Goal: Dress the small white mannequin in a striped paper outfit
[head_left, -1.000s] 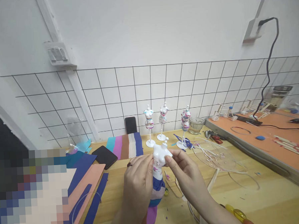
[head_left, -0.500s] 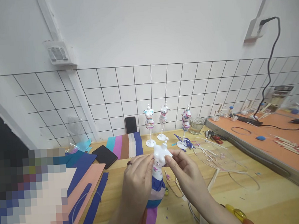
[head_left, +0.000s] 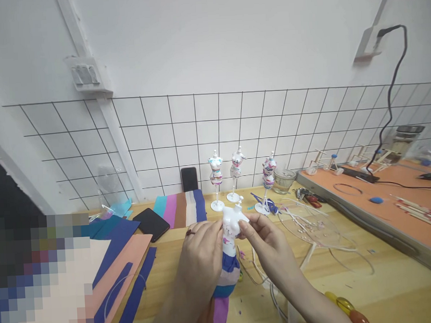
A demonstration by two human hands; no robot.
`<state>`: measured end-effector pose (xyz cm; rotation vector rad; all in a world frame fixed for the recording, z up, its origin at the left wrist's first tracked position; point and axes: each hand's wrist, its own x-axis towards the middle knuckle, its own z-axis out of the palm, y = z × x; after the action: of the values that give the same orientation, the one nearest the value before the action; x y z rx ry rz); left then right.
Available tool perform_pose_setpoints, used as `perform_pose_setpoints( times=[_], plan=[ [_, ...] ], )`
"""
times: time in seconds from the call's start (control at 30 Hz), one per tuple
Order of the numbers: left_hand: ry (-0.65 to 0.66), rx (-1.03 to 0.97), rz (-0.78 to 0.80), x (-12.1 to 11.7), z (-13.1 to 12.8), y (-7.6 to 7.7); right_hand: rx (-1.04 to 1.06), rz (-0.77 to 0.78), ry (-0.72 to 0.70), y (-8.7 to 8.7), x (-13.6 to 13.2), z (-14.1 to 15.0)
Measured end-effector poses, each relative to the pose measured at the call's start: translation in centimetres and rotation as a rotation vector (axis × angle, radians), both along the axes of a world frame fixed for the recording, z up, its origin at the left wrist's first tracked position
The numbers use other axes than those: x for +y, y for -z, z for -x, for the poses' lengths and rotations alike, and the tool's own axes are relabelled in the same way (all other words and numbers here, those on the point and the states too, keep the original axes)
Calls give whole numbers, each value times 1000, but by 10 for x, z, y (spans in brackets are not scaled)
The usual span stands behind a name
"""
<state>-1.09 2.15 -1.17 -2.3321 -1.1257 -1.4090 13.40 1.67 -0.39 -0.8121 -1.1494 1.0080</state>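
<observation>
Between my hands stands a small white dress-form mannequin [head_left: 230, 223], tilted slightly, with pink marks on its torso. A striped skirt [head_left: 227, 276] in blue, pale pink, teal, purple and brown covers its lower part. My left hand [head_left: 202, 258] closes on the mannequin's left side at the chest, fingertips touching it. From the other side, my right hand [head_left: 266, 238] pinches the shoulder between thumb and fingers. My left hand and wrist hide part of the skirt's left edge. The stand under the skirt is out of sight.
Three painted mannequins on stands, one of them a mannequin [head_left: 216, 171], stand by the wall. Striped fabric [head_left: 178, 210], a black tablet-like item [head_left: 151, 224] and a phone [head_left: 189, 179] lie or lean to the left. A clear round plate [head_left: 312, 224] with beads sits right, near an orange board [head_left: 402, 214].
The hands and mannequin sit almost where they were, slightly right in view. The grip looks the same.
</observation>
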Motion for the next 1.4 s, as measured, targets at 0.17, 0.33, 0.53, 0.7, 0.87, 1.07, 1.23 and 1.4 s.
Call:
perform_pose_setpoints(
  times=[0.17, 0.33, 0.53, 0.7, 0.87, 1.07, 1.23, 1.4],
  plan=[
    [-86, 142, -140, -3, 1, -5, -58, -21, 22, 2, -2, -1],
    [-124, 178, -209, -10, 0, -12, -161, -45, 48, 5, -6, -2],
    [-139, 151, -240, -12, -2, -12, -192, -78, 61, 6, -10, -1],
    [-123, 16, -188, -9, -2, -10, -171, -73, 42, 4, -11, 0],
    [-53, -162, 34, -8, -1, -12, -114, -35, 9, 0, -9, 0],
    [131, -407, 453, -10, 1, -23, -30, -15, -2, -2, -2, -3],
    [123, -362, 445, -9, 2, -20, -15, -10, 2, 0, -2, -2],
    [-13, -234, 217, -7, 0, -10, -24, 16, -22, -1, -8, 3]
  ],
)
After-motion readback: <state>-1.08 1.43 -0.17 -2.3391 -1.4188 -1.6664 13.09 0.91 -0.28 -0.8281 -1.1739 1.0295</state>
